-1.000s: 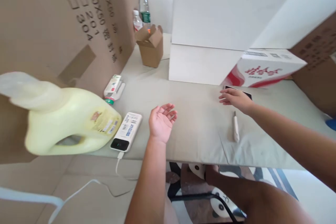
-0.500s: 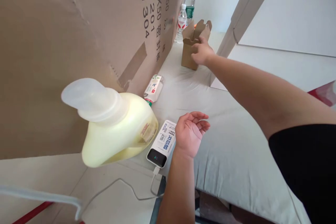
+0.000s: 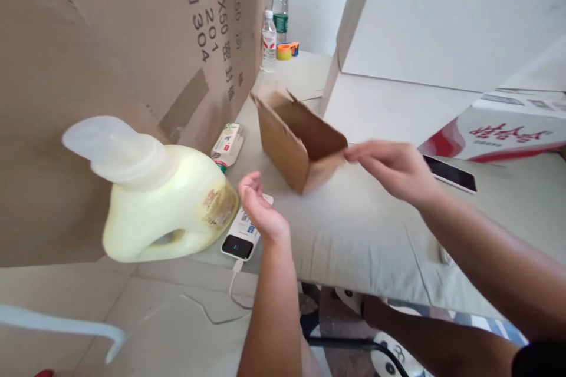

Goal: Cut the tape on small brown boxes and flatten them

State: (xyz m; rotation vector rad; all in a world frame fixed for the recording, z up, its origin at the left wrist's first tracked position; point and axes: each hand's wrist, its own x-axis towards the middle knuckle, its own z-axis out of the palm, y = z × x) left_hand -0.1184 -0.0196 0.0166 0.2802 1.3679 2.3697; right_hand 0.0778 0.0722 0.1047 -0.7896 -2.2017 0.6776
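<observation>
A small brown cardboard box (image 3: pixel 282 150) is tilted over the middle of the table, its top flaps open and its edges blurred by motion. The fingertips of my right hand (image 3: pixel 393 169) pinch its right edge. Nearer the front, my left hand (image 3: pixel 264 207) holds nothing, its fingers loosely curved and apart. Just beneath that hand a white power bank (image 3: pixel 241 242) lies on the table with a white cable plugged in. To its left stands a large pale-yellow jug (image 3: pixel 177 200) with a cloudy cap.
A huge carton (image 3: pixel 110 59) walls the left side. Near it lies a small bottle (image 3: pixel 227 144). Two clear bottles, a front one (image 3: pixel 269 41) and a taller one (image 3: pixel 280 0), stand at the back beside tape rolls (image 3: pixel 283 53). At right are a phone (image 3: pixel 450 174) and a red-and-white box (image 3: pixel 499 132).
My right hand has brought the cardboard box from the back of the table toward me and tilted it. The view has turned right, revealing the phone and the red-and-white box.
</observation>
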